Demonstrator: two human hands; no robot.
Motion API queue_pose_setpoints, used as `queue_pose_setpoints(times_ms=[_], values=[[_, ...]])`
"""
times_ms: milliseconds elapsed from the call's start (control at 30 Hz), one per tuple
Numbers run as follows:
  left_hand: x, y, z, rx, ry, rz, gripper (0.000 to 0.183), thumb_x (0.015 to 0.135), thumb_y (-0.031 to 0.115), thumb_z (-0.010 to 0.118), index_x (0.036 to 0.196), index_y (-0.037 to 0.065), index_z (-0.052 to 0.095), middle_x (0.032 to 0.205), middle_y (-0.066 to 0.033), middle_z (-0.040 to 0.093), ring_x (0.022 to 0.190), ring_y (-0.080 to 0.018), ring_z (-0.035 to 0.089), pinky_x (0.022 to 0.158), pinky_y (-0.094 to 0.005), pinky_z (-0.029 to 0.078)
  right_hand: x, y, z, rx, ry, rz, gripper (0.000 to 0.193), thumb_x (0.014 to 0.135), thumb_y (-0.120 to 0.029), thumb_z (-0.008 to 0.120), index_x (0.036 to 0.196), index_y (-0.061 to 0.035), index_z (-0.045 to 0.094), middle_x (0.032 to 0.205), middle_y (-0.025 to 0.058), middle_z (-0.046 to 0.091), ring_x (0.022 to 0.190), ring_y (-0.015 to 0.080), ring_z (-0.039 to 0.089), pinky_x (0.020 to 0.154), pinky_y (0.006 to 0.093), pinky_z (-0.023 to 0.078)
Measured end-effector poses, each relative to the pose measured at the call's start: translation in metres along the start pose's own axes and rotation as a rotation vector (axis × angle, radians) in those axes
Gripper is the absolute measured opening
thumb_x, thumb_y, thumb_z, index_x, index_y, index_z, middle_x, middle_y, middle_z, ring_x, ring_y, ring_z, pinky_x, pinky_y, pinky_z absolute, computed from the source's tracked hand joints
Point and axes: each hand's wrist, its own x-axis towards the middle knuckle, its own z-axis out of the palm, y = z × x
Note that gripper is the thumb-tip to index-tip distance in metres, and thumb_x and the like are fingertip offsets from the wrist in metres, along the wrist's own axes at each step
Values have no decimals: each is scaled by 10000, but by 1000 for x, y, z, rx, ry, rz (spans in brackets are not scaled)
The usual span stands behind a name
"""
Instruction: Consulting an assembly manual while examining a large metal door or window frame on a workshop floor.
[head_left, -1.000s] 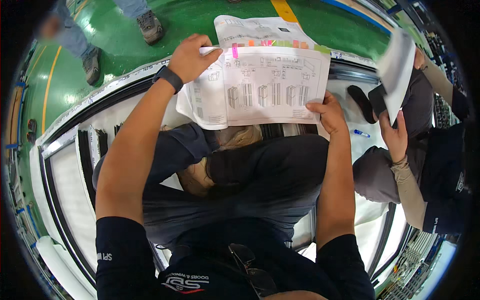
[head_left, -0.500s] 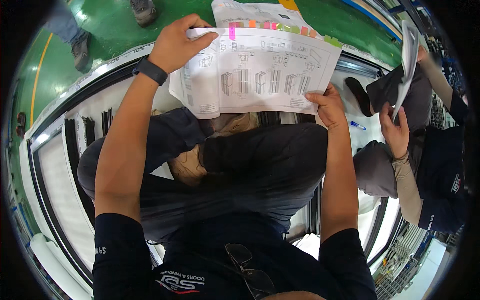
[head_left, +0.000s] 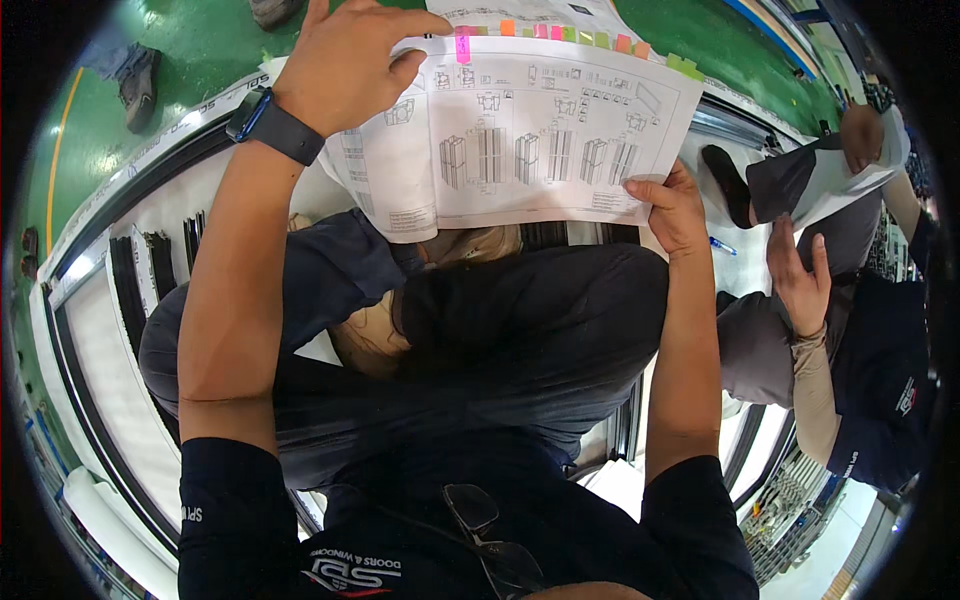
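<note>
Two hands hold an open booklet (head_left: 550, 130) of drawings between them.
The left hand (head_left: 350, 60), with a watch (head_left: 275, 125) behind it on the wrist, has thumb and forefinger around the upper left page edge; the right hand (head_left: 675, 212) pinches the lower right corner, thumb on top. Coloured tabs (head_left: 625, 44) run along the top edge, rightward from the left fingertips. A blue pen (head_left: 722, 246) lies just right of and below the right fingers. Farther right, a co-worker's papers (head_left: 845, 190) look blurred, so that grip is hard to judge.
</note>
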Motion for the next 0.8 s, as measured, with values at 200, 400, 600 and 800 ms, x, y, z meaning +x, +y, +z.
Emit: queue_pose_setpoints(times_ms=[200, 400, 600, 800], values=[[-8, -7, 16, 202, 256, 331, 285, 912, 138, 613, 1163, 253, 681, 1133, -26, 685, 1060, -263, 593, 1030, -443, 395, -3, -3, 2, -9, 3, 2, 497, 699, 135, 742, 1169, 15, 631, 1093, 117, 702, 977, 217, 671, 897, 344, 529], [-12, -2, 22, 113, 207, 211, 256, 886, 77, 594, 1048, 240, 708, 1193, -4, 664, 1098, -268, 591, 1001, -499, 388, -3, -4, 3, -4, -4, -14, 481, 707, 133, 738, 1163, 23, 632, 1100, 122, 702, 991, 219, 669, 914, 346, 521], [-16, 6, 26, 311, 282, 190, 227, 838, 74, 611, 988, 210, 712, 1210, -7, 651, 1114, -260, 586, 1023, -476, 350, -3, -4, 5, -8, -10, -17, 477, 699, 133, 743, 1149, 12, 643, 1102, 116, 702, 1000, 215, 664, 926, 344, 508], [-15, 21, 8, 179, 234, 144, 253, 786, 265, 710, 1025, 182, 695, 1205, -41, 659, 1118, -261, 598, 1025, -449, 376, -2, -2, 3, 5, 0, -8, 472, 695, 123, 748, 1140, 5, 644, 1101, 117, 702, 995, 215, 665, 925, 349, 508]])
